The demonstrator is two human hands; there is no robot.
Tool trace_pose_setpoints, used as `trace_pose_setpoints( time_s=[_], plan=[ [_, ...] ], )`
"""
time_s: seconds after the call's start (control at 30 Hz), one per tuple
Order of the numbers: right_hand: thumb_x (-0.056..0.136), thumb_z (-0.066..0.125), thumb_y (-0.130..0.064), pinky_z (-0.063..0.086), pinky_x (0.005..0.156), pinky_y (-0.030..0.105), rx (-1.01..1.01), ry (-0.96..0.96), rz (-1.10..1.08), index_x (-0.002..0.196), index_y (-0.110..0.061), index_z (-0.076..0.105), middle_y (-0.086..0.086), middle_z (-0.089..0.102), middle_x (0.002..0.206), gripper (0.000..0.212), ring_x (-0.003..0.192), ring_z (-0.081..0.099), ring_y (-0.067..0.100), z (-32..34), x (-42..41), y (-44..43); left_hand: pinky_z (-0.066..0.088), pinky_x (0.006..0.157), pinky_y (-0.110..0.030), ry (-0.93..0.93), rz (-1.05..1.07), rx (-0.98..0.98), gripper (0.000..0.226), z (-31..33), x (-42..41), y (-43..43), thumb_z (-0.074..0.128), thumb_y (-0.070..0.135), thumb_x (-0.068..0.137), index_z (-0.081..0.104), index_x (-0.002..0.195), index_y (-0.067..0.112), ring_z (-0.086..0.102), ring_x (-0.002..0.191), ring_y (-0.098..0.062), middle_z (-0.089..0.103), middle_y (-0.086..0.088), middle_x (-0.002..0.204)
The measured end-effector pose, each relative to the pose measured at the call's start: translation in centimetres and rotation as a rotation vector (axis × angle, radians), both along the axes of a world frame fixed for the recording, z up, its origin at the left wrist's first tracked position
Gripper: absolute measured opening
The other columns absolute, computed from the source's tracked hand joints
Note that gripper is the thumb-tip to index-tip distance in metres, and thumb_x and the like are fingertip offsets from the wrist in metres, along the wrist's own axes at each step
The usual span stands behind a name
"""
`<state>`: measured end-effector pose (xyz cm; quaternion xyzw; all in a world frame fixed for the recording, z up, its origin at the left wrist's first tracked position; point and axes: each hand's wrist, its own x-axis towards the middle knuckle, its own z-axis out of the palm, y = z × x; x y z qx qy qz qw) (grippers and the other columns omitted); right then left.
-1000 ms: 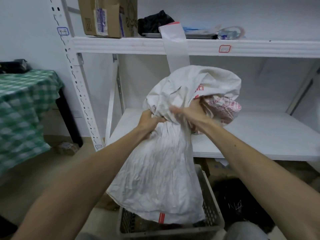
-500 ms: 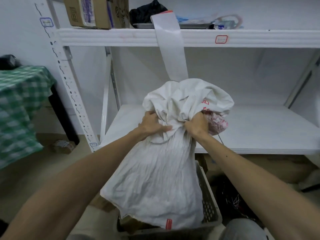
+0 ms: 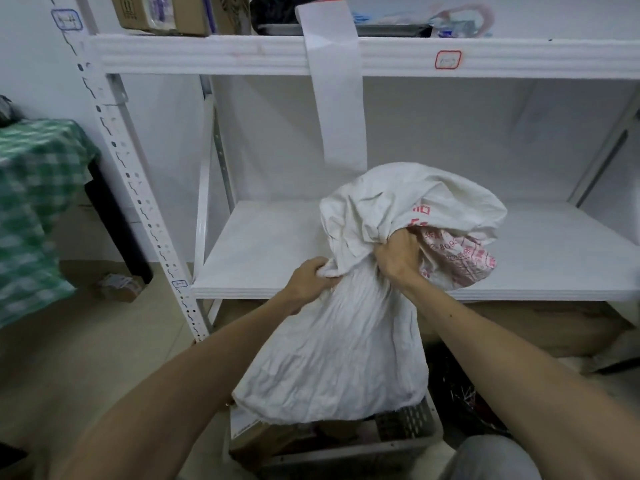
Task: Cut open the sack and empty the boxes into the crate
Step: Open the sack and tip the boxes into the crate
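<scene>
Both hands grip a crumpled white woven sack w/ red print (image 3: 346, 341), held up in front of the white metal shelving unit (image 3: 277, 247). Left hand (image 3: 310, 284) has its fingers curled round a bunched fold on the sack's left side; right hand (image 3: 398, 259) is clenched on the gathered fabric just to the right, near the red-printed part. Above the hands the sack balloons out in a loose puff over the mid shelf board; below them it hangs down pleated, widening to its lower edge, which sits over the near grey plastic slatted crate (image 3: 408, 420) on the floor.

Inside the crate, under the sack's hem, a brown cardboard box (image 3: 263, 441) shows at the left (top face pale, w/ small print too tiny to read); other contents are dark and hard to tell.

Far side, top shelf: a brown cardboard carton w/ tape (image 3: 162, 12) at left, a dark bundle next to it, and a long white paper strip (image 3: 337, 98) hanging down from the shelf edge to just above the sack. A small red-outlined label (image 3: 447, 59) sits on the shelf rail to the right.

Far left: a green-and-white checked cloth (image 3: 34, 202) draped over a table, w/ a small carton on the floor nr its foot
</scene>
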<state>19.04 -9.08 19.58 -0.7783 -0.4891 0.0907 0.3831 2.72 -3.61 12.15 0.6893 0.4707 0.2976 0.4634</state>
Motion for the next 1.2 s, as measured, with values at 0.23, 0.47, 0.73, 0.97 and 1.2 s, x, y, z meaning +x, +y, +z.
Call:
trace_pose_setpoints(
  time_s=[0.23, 0.47, 0.73, 0.97, 1.2],
  plan=[
    [0.064, 0.077, -0.042, 0.05, 0.093, 0.044, -0.079, 0.039, 0.124, 0.122, -0.008, 0.052, 0.01, 0.062, 0.12, 0.072, 0.11, 0.059, 0.035, 2.0, -1.8, 0.6, 0.046, 0.066, -0.03, -0.14, -0.047, -0.211, 0.015, 0.5, -2.0, -0.1, 0.066, 0.024, 0.092, 0.052, 0.097, 0.024, 0.055, 0.086, -0.014, 0.057, 0.002, 0.096],
    [0.078, 0.06, -0.003, 0.042, 0.094, 0.04, -0.118, -0.253, 0.129, 0.104, 0.0, 0.06, 0.02, 0.064, 0.109, 0.026, 0.106, 0.058, 0.039, 0.4, -3.3, -0.5, 0.047, 0.059, -0.013, -0.119, -0.051, -0.113, 0.023, 0.9, -2.9, -1.2, 0.066, 0.0, 0.086, 0.056, 0.103, 0.013, 0.06, 0.08, -0.011, 0.062, 0.002, 0.091],
    [0.076, 0.053, 0.006, 0.045, 0.08, 0.039, 0.102, -0.119, 0.031, 0.102, 0.008, 0.059, 0.025, 0.063, 0.11, 0.026, 0.103, 0.057, 0.043, 4.5, -3.1, 0.0, 0.046, 0.086, -0.025, 0.04, -0.071, -0.07, 0.067, 2.0, -2.9, 0.2, 0.083, 0.018, 0.076, 0.039, 0.127, 0.018, 0.051, 0.109, -0.013, 0.051, 0.003, 0.121],
    [0.079, 0.052, 0.007, 0.043, 0.074, 0.039, 0.091, -0.359, 0.143, 0.094, 0.007, 0.06, 0.024, 0.065, 0.1, 0.017, 0.094, 0.06, 0.04, 3.7, -3.1, -0.5, 0.049, 0.09, -0.032, -0.014, -0.055, -0.11, 0.083, 1.8, -1.3, -0.7, 0.09, 0.017, 0.066, 0.034, 0.128, 0.014, 0.051, 0.115, -0.019, 0.048, -0.001, 0.125],
    [0.081, 0.052, 0.005, 0.044, 0.074, 0.034, 0.154, -0.205, 0.161, 0.109, 0.006, 0.058, 0.022, 0.064, 0.109, 0.029, 0.099, 0.059, 0.041, 5.3, -2.7, 0.9, 0.049, 0.101, -0.039, -0.118, -0.094, -0.175, 0.095, 3.4, 0.5, -0.9, 0.09, 0.015, 0.067, 0.02, 0.131, 0.027, 0.048, 0.121, -0.016, 0.041, 0.002, 0.135]
  ],
)
